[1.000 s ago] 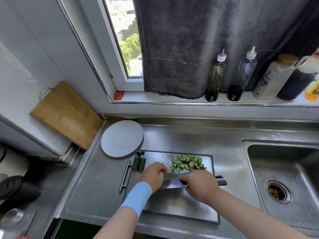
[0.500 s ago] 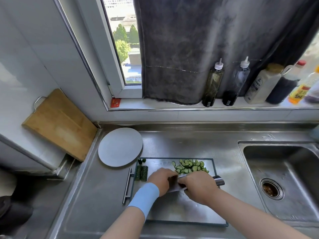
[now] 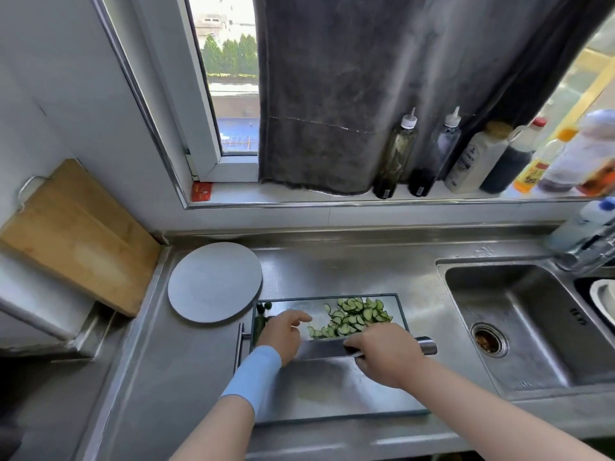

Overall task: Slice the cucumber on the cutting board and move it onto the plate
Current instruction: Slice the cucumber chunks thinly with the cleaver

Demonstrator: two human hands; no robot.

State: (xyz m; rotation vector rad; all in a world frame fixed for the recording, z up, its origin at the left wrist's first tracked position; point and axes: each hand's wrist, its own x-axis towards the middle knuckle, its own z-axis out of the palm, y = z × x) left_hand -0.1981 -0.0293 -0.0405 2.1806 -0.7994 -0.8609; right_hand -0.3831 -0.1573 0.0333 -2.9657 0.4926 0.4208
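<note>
Two hands over the steel cutting board [image 3: 332,390], cucumber mostly sliced.
Beside the round grey plate [image 3: 214,281], the dark green cucumber stub [image 3: 260,322] is half hidden by the left hand [image 3: 284,334], whose relaxed fingers reach toward the pale green cucumber slices [image 3: 352,316]. The right hand [image 3: 382,354] grips and covers the broad steel cleaver [image 3: 324,349] handle, left of the steel sink [image 3: 519,327].

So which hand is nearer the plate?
Left. The left hand is over the board, close by the plate; the right hand grips the knife farther right.
</note>
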